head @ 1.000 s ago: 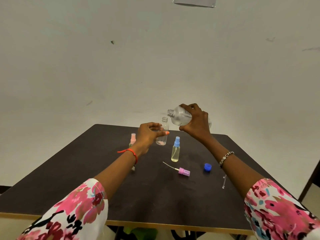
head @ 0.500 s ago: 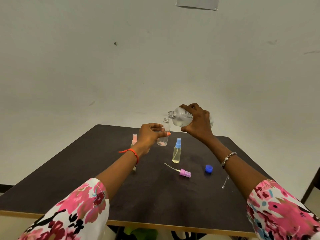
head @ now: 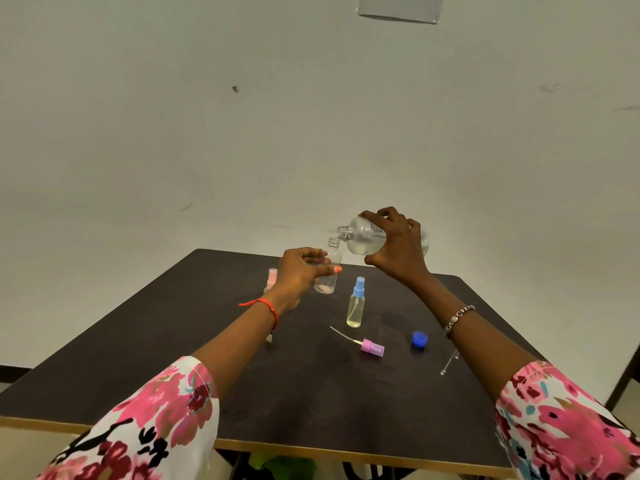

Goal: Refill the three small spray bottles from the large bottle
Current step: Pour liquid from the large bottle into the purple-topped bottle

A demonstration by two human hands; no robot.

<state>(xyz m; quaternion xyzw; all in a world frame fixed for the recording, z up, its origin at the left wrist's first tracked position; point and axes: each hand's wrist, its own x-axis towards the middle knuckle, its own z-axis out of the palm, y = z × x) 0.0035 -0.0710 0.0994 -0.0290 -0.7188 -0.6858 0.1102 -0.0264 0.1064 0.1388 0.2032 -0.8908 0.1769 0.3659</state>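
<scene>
My right hand [head: 398, 247] grips the large clear bottle [head: 363, 237], tipped on its side with its open neck just above the mouth of a small uncapped clear bottle [head: 329, 268]. My left hand [head: 301, 271] holds that small bottle upright on the dark table [head: 311, 393]. A small bottle with a blue spray cap [head: 356, 304] stands just to the right, holding yellowish liquid. A pink-capped small bottle [head: 272, 277] stands behind my left wrist, mostly hidden.
A purple spray head with its tube [head: 367, 345] lies on the table in front of the bottles. A blue screw cap [head: 419, 339] sits to its right. A thin metal piece [head: 448, 363] lies near my right forearm. A bare wall rises behind the table.
My right hand has brought the large bottle's neck lower and closer to the small bottle's mouth. My left hand has kept its hold on the small bottle.
</scene>
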